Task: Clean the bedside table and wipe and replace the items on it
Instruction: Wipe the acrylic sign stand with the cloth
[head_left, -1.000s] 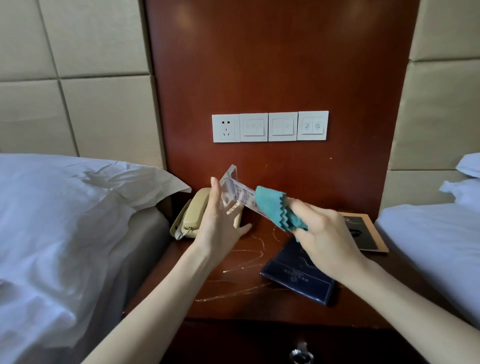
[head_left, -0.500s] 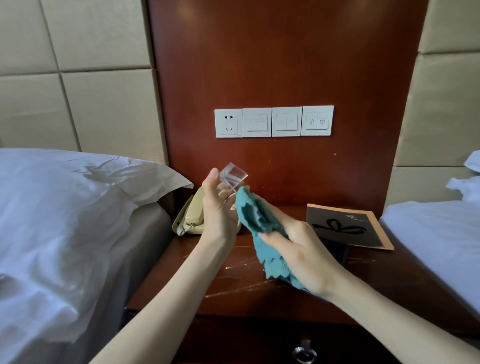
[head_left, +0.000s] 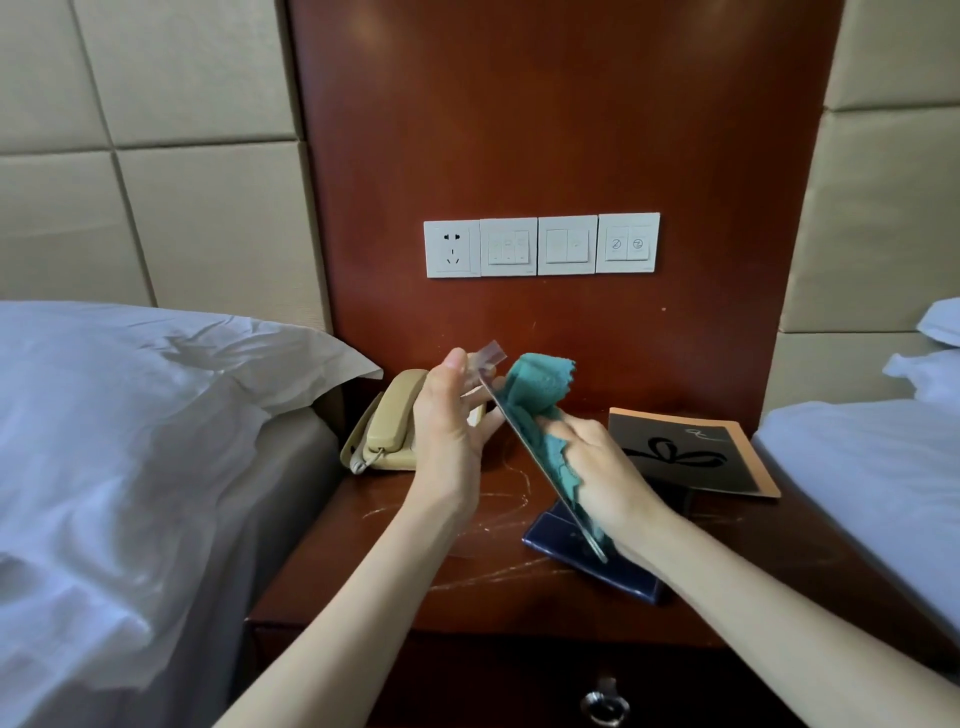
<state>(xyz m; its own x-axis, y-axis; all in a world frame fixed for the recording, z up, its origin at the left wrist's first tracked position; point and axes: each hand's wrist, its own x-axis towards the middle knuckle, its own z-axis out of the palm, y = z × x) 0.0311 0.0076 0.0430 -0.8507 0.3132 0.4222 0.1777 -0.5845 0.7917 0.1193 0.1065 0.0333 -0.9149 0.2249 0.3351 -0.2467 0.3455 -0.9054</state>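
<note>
The upper end of a clear acrylic stand (head_left: 525, 441) is pinched between the thumb and the fingers (head_left: 488, 431) of the left hand (head_left: 447, 421), the thumb lying on the near side and the fingertips showing past the sheet's far side. The stand is held in the air above the middle of the bedside table (head_left: 415, 587), tilted, so that its long edge slants down from the back towards the front right.

A teal cloth (head_left: 540, 389) is gripped by the curled fingers (head_left: 571, 431) of the right hand (head_left: 602, 473) and is pressed against the right face of the stand; a bunched end of the cloth stands up above the knuckles.

A beige telephone (head_left: 387, 426) is seen at the back left corner of the table, partly hidden by the left hand. A dark blue folder (head_left: 613, 571) lies flat near the front edge, under the right wrist. A black booklet (head_left: 691, 452) with an orange border lies at the back right corner. The wooden top is marked by pale scratches. A row of white switches (head_left: 540, 245) is mounted on the panel behind, and a white pillow (head_left: 156, 389) lies to the left.
</note>
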